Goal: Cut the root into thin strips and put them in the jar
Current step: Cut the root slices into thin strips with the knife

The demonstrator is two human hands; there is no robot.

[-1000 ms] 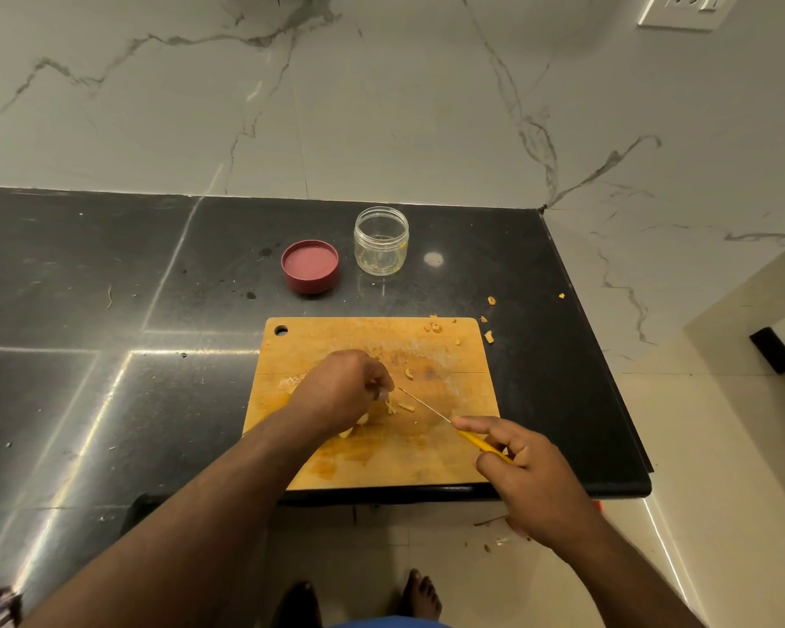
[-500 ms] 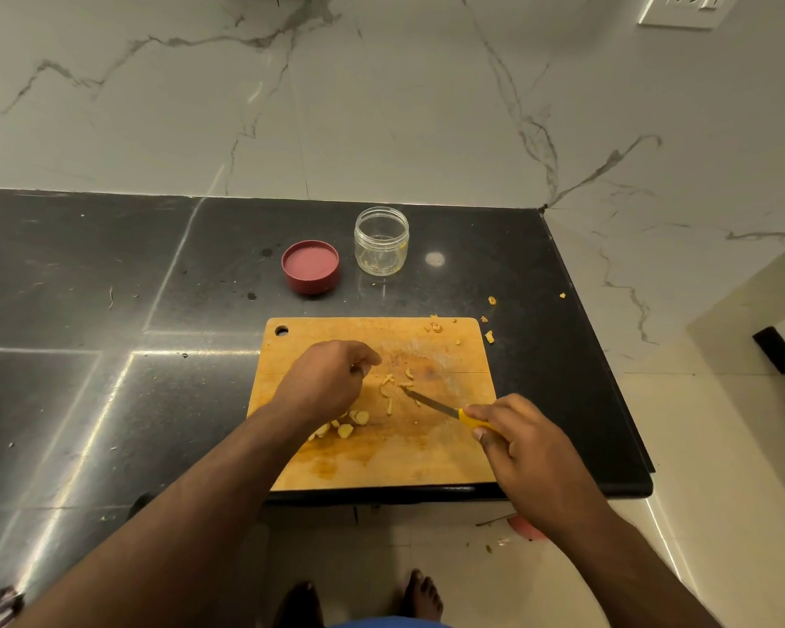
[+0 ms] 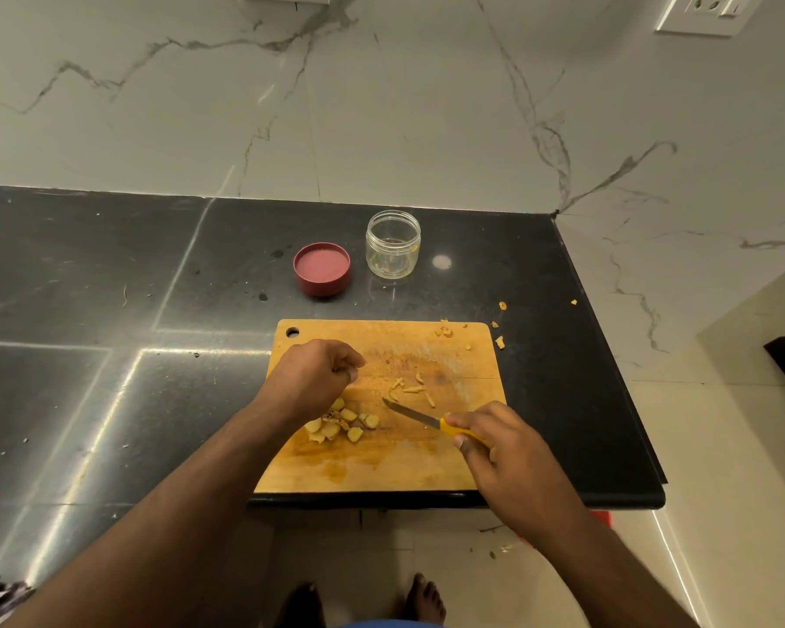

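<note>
The marble wall (image 3: 381,106) rises behind a black worktop (image 3: 109,287), and on the worktop's near edge lies a wooden cutting board (image 3: 381,464). Behind the board stand a red lid (image 3: 322,268), upturned, and just to its right a clear jar (image 3: 393,243), open and upright, with only a few scraps at its bottom. The left hand (image 3: 311,378) sits over the board's left half with its fingers curled in and the fingertips bunched near the thumb; whether they pinch a small piece cannot be told. Compared with half a second ago it has lifted a little and drawn back, uncovering more of the root chunks (image 3: 345,423) that lie in a loose cluster just below it. The right hand (image 3: 506,455) grips the yellow handle of a small knife (image 3: 420,418), whose blade points up and left, its tip near the thin strips (image 3: 411,389) scattered at the board's middle. The blade now lies lower and closer to the chunks than before, and the strips are apart from it. Small scraps (image 3: 499,342) dot the board's far right corner and the worktop beside it.
</note>
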